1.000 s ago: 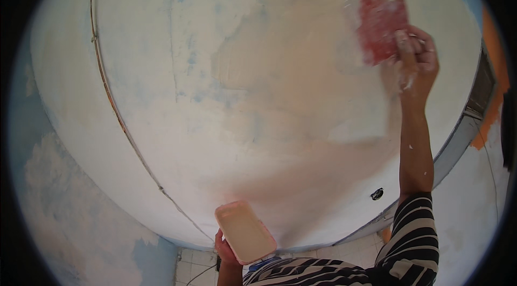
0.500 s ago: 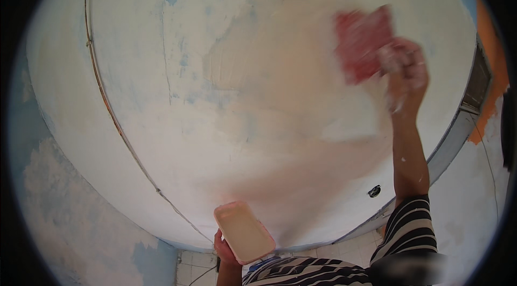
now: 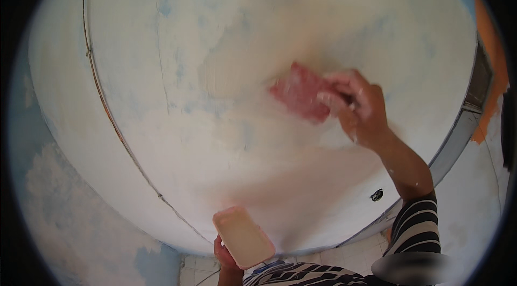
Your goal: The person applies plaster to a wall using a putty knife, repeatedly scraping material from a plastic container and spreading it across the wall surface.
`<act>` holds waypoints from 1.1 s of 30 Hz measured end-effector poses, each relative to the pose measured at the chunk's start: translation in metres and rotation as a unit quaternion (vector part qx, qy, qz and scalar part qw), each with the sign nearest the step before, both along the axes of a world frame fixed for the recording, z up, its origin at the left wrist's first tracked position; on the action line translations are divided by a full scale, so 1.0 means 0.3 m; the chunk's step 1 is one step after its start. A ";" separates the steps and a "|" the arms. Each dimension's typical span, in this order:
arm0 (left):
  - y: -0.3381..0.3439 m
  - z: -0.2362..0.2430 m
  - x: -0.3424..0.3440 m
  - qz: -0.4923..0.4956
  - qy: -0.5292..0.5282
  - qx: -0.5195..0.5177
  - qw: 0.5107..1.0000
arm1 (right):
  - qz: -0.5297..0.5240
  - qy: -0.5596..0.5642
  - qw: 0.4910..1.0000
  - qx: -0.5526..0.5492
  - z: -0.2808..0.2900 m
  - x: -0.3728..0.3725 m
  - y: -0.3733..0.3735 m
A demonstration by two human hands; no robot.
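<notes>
My right hand (image 3: 356, 104) grips a red, flat scraper (image 3: 303, 94) with whitish smears on it, close against the wall (image 3: 258, 157). The scraper is blurred by motion, so I cannot tell whether its edge touches. A damp-looking beige patch spreads over the wall around it. Low down near my body, my left hand (image 3: 226, 253) holds a shallow rectangular tray (image 3: 245, 237) by its left side. The tray has a pinkish rim and a pale, cream-coloured inside. White specks mark my right hand and forearm.
A thin cable (image 3: 119, 135) runs down the wall's left part. A dark wall opening (image 3: 377, 195) sits at lower right. Beyond it are a window-like frame (image 3: 476, 84) and an orange patch (image 3: 487, 71). Pale floor tiles (image 3: 344, 255) show below.
My right hand has swept the scraper down and to the left across the wall, and the elbow is now more bent. My left hand and the tray have barely moved.
</notes>
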State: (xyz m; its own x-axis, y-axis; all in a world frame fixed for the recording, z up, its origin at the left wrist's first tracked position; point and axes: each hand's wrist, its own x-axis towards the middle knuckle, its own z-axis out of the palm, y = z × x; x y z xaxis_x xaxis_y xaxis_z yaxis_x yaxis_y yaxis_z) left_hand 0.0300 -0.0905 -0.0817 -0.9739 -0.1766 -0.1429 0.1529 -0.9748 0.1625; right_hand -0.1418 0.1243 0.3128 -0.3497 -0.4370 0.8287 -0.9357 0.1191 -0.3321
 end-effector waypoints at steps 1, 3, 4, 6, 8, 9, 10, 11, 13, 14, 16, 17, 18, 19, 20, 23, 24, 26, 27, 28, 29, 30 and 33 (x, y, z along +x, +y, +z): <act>0.006 -0.011 -0.009 0.001 0.000 -0.006 1.000 | -0.042 -0.007 0.999 -0.034 0.048 -0.020 0.007; 0.017 -0.030 -0.027 0.002 0.001 -0.016 1.000 | -0.062 -0.005 0.987 -0.145 0.181 -0.041 0.040; 0.021 -0.039 -0.032 0.003 -0.001 -0.022 1.000 | -0.059 0.067 0.976 -0.201 0.253 -0.032 0.056; 0.029 -0.046 -0.032 0.012 0.002 -0.028 1.000 | -0.056 0.196 0.944 -0.259 0.356 -0.008 0.126; 0.030 -0.050 -0.034 0.008 0.015 0.001 1.000 | -0.011 0.185 0.944 -0.273 0.324 0.045 0.115; 0.029 -0.052 -0.032 0.012 0.016 0.007 1.000 | 0.003 0.107 0.963 -0.246 0.245 0.084 0.068; 0.023 -0.052 -0.025 0.009 0.011 -0.003 1.000 | -0.068 0.198 0.976 -0.060 0.166 0.076 0.038; 0.018 -0.042 -0.010 0.015 0.006 -0.006 1.000 | -0.096 0.307 0.941 0.103 0.086 0.064 -0.001; 0.026 0.002 -0.009 0.009 0.011 -0.009 1.000 | -0.045 0.259 0.946 0.192 0.013 0.054 -0.063; 0.031 0.009 -0.006 0.009 0.014 -0.006 1.000 | -0.043 0.260 0.945 0.194 0.048 0.042 -0.066; 0.040 0.023 -0.009 0.012 0.015 -0.007 1.000 | -0.148 0.168 0.975 -0.010 0.181 0.009 -0.034; 0.047 0.019 -0.011 0.011 0.011 -0.005 1.000 | -0.087 0.155 0.979 -0.099 0.262 0.018 -0.013; 0.046 0.014 -0.006 0.011 0.007 -0.003 1.000 | -0.021 0.137 0.972 -0.189 0.323 0.026 0.007; 0.044 0.013 -0.008 0.012 0.002 0.000 1.000 | -0.035 0.188 0.960 -0.205 0.354 0.031 0.044; 0.044 0.013 -0.012 0.011 -0.004 0.003 1.000 | -0.050 0.239 0.945 -0.219 0.368 0.033 0.070; 0.024 0.031 0.006 0.046 -0.008 -0.009 0.999 | -0.070 0.178 0.981 -0.039 0.163 0.077 -0.033; 0.016 0.040 0.013 0.051 -0.008 -0.007 0.999 | -0.114 0.262 0.952 0.113 0.090 0.081 -0.054; 0.012 0.051 0.006 0.027 0.007 -0.021 0.999 | -0.141 0.260 0.944 0.146 0.057 0.056 -0.083; 0.008 0.048 0.003 0.026 0.009 -0.024 0.999 | -0.165 0.258 0.936 0.174 0.056 0.047 -0.088; 0.011 0.035 -0.005 0.029 0.003 -0.024 0.999 | -0.147 0.200 0.968 0.031 0.117 0.024 -0.089; 0.016 0.021 -0.012 0.029 -0.004 -0.023 0.999 | -0.126 0.206 0.967 -0.080 0.204 -0.032 -0.048; 0.015 0.005 -0.013 0.025 -0.006 -0.023 0.999 | -0.111 0.188 0.966 -0.138 0.270 -0.003 -0.022; 0.011 0.002 -0.012 0.030 -0.001 -0.018 0.999 | -0.075 0.233 0.940 -0.238 0.335 0.032 0.002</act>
State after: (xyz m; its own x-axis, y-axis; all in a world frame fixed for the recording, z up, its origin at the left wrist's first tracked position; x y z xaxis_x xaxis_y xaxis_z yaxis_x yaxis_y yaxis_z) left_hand 0.0264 -0.0872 -0.0812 -0.9612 -0.2395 -0.1372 0.2103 -0.9574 0.1981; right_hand -0.1321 0.1248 0.4133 0.0716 0.0466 0.9963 -0.9774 0.2023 0.0608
